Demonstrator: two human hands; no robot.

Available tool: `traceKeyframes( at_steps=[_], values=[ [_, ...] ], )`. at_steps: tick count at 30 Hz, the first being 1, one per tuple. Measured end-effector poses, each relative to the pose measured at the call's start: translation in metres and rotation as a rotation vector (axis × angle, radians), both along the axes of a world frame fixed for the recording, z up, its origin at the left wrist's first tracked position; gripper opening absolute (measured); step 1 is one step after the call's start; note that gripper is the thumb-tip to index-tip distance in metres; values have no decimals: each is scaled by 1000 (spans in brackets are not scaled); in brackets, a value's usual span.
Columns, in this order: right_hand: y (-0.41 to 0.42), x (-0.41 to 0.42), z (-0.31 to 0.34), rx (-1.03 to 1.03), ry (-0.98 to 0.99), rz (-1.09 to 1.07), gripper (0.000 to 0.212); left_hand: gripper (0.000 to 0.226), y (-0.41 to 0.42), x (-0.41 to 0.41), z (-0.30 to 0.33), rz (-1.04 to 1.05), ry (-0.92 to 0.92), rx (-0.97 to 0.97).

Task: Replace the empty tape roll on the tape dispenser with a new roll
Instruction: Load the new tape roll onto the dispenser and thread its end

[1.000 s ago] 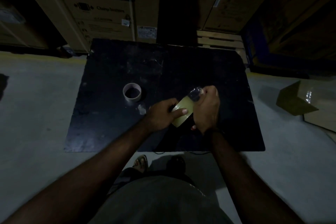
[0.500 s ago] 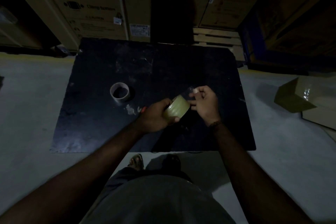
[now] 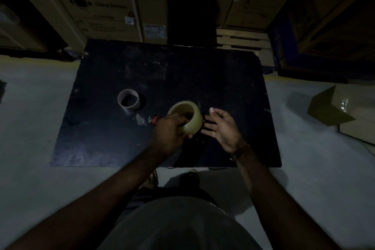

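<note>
My left hand [image 3: 169, 135] grips a full roll of yellowish clear tape [image 3: 192, 119] above the black table [image 3: 113, 144], with the roll's hole facing up and away. My right hand [image 3: 222, 128] hovers just right of the roll, fingers spread, holding nothing. An empty cardboard tape core [image 3: 128, 99] stands on end on the table, to the left of the roll. A small red and dark part, perhaps the tape dispenser [image 3: 156, 119], peeks out beside my left hand; most of it is hidden in the dark.
Large cardboard cartons [image 3: 91, 2] are stacked behind the table, beside a wooden pallet [image 3: 241, 38]. An open cardboard box [image 3: 341, 111] lies on the grey floor to the right. My feet [image 3: 190, 176] stand at the table's near edge.
My right hand let go of the roll and opened, moving off to the right. My left hand turned the roll so that its hole shows.
</note>
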State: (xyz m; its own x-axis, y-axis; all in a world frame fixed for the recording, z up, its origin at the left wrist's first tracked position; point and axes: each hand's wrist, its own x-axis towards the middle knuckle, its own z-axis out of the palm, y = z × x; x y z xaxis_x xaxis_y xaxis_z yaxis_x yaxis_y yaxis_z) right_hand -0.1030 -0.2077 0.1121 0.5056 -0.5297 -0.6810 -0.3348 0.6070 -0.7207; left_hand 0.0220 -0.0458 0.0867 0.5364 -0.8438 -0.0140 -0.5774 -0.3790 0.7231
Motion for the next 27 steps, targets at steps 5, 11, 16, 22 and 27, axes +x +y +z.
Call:
traceKeyframes(
  at_steps=[5, 11, 16, 22, 27],
  values=[
    [11, 7, 4, -28, 6, 88, 69, 32, 1, -4, 2, -80, -256, 42],
    [15, 16, 13, -101, -15, 104, 92, 30, 3, -12, 1, -57, -447, 12],
    [6, 12, 10, -171, -10, 92, 77, 66, 13, -19, 2, 55, -458, -132],
    [-10, -9, -3, -223, 79, 39, 66, 39, 21, -10, -15, 337, 109, 36],
    [-9, -40, -28, -194, 189, 9, 60, 34, 49, -12, -44, 42, 24, 303]
  ],
)
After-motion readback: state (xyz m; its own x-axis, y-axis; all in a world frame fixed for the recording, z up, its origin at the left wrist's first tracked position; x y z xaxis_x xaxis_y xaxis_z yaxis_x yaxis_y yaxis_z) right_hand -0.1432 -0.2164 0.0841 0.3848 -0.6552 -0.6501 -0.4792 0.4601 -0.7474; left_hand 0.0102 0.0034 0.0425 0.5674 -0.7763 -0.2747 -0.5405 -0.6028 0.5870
